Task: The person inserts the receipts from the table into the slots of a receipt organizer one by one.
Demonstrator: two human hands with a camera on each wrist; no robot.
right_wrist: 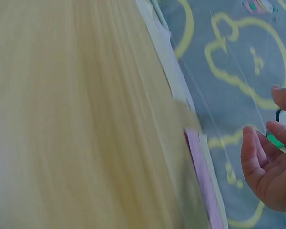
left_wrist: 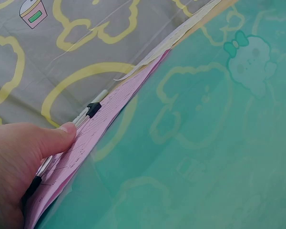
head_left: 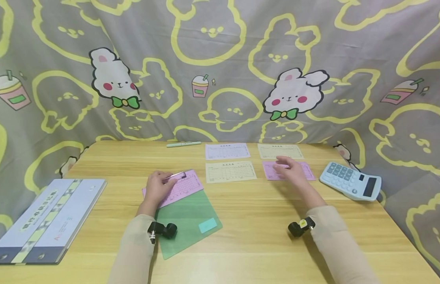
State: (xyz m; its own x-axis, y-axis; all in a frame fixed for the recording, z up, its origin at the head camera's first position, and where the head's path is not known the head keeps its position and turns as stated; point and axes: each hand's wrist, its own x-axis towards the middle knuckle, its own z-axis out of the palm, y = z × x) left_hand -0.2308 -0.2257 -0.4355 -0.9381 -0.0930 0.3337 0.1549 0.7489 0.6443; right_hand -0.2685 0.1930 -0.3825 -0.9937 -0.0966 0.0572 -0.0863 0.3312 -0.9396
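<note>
On the left half of the table lies a translucent green clipboard (head_left: 186,227) with a pink form (head_left: 186,188) at its top, under a metal clip (head_left: 177,176) with black ends. My left hand (head_left: 157,187) grips the clipboard at this clip. In the left wrist view the thumb (left_wrist: 62,138) lies on the clip (left_wrist: 93,109), while the other fingers are mostly hidden. Farther right, my right hand (head_left: 291,170) hovers over another pink form (head_left: 306,170), its fingers (right_wrist: 250,152) loosely bent and holding nothing in the right wrist view.
Two cream forms (head_left: 231,172) (head_left: 280,151) and a lilac form (head_left: 227,151) lie at the back centre. Behind them is a pale green pen (head_left: 184,144). A light blue calculator (head_left: 349,181) stands right, a ledger binder (head_left: 49,217) left. A patterned curtain (head_left: 220,106) borders the table.
</note>
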